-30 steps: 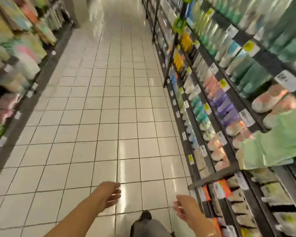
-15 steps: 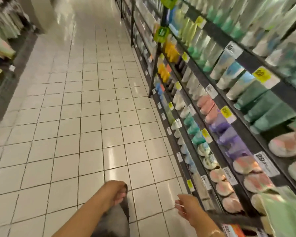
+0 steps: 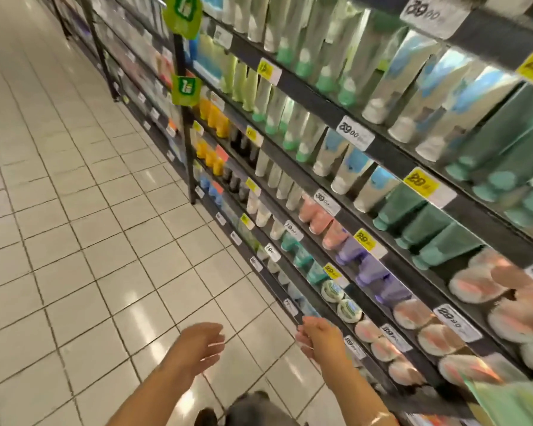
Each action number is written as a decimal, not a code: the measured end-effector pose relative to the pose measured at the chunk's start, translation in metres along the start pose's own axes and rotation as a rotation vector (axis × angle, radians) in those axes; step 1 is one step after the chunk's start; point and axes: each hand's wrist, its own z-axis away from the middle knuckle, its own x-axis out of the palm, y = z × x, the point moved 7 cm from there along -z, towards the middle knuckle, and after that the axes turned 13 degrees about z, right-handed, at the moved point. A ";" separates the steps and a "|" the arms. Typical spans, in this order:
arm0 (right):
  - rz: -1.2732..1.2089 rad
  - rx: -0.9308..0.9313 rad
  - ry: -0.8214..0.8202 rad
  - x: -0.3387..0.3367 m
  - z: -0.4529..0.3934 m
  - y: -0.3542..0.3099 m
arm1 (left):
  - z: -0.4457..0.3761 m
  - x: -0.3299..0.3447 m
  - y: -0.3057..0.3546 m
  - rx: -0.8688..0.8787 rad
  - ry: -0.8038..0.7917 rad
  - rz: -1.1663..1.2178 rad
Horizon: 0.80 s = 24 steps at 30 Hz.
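Observation:
I am in a shop aisle beside a dark shelf unit [image 3: 391, 155] packed with cosmetic tubes and jars. My left hand [image 3: 202, 348] hangs over the tiled floor with relaxed, slightly curved fingers and holds nothing. My right hand [image 3: 319, 338] is raised near the front edge of a low shelf, its fingers loosely curled, with nothing visible in it. It sits just left of two round white-and-green jars [image 3: 340, 299] and a row of pink-capped tubs [image 3: 391, 345].
Cream tiled floor [image 3: 83, 241] stretches away to the left. Price labels [image 3: 354, 136] line the shelf edges, and green hanging tags [image 3: 183, 90] stick out into the aisle. Another person's green sleeve [image 3: 517, 401] enters at the bottom right. A dark trouser leg and shoe [image 3: 253, 410] show below.
The view has swung right and closer to the shelves. Both hands have risen; the right hand has moved up to the low shelf's edge.

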 end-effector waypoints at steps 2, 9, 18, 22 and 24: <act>-0.022 -0.115 0.074 -0.008 0.001 -0.032 | -0.002 0.032 0.034 0.074 -0.061 -0.038; -0.213 -0.605 0.284 -0.085 0.052 -0.175 | 0.048 0.197 0.153 0.420 -0.360 -0.153; -0.343 -1.155 0.622 -0.200 0.158 -0.280 | 0.148 0.388 0.220 0.641 -0.844 -0.092; -0.372 -1.297 0.865 -0.246 0.191 -0.292 | 0.182 0.451 0.224 0.670 -1.049 -0.104; -0.394 -1.332 0.999 -0.266 0.204 -0.294 | 0.196 0.477 0.221 0.658 -1.137 -0.131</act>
